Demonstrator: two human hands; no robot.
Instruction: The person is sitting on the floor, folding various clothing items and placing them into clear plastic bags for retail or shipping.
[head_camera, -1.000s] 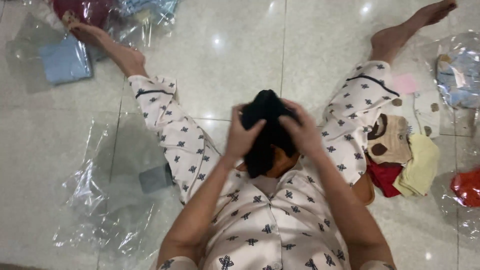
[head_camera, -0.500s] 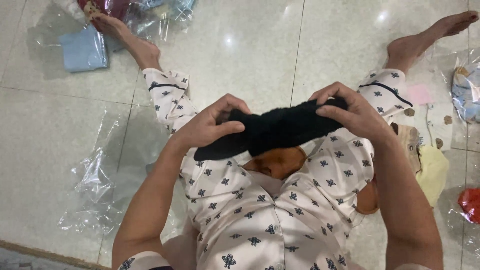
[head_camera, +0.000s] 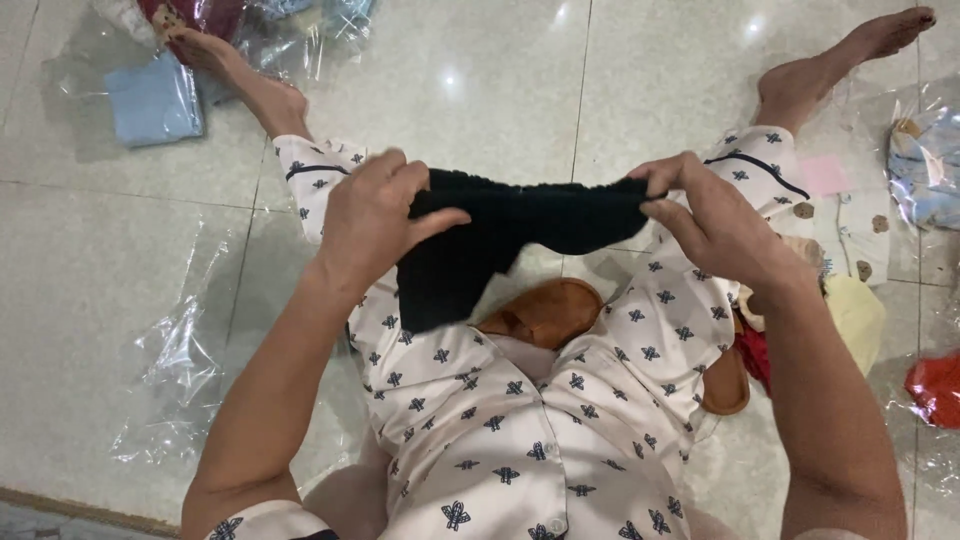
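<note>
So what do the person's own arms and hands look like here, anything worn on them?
Both hands, the left hand and the right hand, are bare: no gloves, rings or watch show. The forearms are bare too. Short cream satin sleeves with a small dark printed motif begin at the upper arms, matching the pyjama top.

Glossy pale tiled floor (head_camera: 500, 90) — dark grout lines, bright ceiling-light reflections

We held a black knitted garment (head_camera: 510, 235) stretched between our left hand (head_camera: 375, 215) and right hand (head_camera: 715, 220), above our patterned pyjama legs (head_camera: 400, 345). A brown slipper (head_camera: 545, 310) lay below it on the tiled floor (head_camera: 480, 90).
</note>
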